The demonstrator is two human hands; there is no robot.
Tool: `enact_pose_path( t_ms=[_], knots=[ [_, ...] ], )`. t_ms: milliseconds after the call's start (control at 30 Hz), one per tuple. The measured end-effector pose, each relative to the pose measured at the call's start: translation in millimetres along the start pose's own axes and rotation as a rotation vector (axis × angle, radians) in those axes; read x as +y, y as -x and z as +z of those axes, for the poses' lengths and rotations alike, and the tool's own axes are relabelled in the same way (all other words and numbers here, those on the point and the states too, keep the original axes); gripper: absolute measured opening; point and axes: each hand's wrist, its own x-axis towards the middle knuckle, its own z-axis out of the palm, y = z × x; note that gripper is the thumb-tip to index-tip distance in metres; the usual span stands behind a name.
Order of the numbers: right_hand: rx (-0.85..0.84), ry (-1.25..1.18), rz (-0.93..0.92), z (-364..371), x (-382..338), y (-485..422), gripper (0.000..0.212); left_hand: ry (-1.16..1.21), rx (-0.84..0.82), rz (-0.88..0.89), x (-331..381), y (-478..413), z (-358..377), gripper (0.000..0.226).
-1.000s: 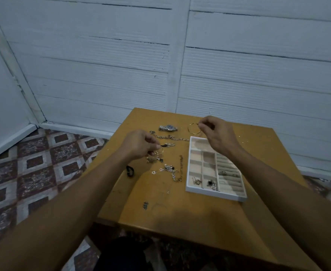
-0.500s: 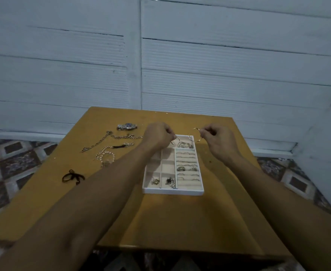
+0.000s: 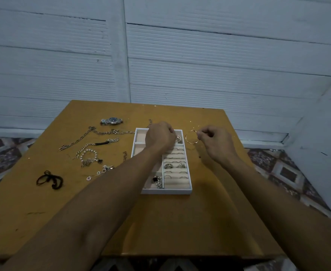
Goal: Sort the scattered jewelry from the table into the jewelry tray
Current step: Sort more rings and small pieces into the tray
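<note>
The white jewelry tray (image 3: 166,191) sits on the yellow bench (image 3: 160,222). The person's left hand (image 3: 160,136) hangs over the tray's far end with its fingers curled down at the far-right compartment, where silver hoops (image 3: 178,139) lie; whether it grips anything cannot be told. The right hand (image 3: 217,141) pinches a thin gold hoop (image 3: 192,136), which hangs just right of the tray's far-right corner. Rings (image 3: 175,165) sit in the tray's padded rows, and a black clover piece (image 3: 155,179) lies in its near-left compartment. Left of the tray lie a watch (image 3: 111,121), a long chain (image 3: 94,133), a pearl bracelet (image 3: 88,155) and, farthest left, a black cord (image 3: 50,179).
</note>
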Motion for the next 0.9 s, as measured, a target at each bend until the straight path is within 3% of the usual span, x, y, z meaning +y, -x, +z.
enact_pose_path(
  t_ms=[567,900],
  knots=[
    [-0.022,-0.002,0.004,11,0,-11,0.014,-0.033,0.008,0.063,-2,5,0,0.011],
    [-0.060,0.018,0.011,29,-14,-29,0.015,0.012,0.028,0.093,-34,2,-45,0.011]
  ],
)
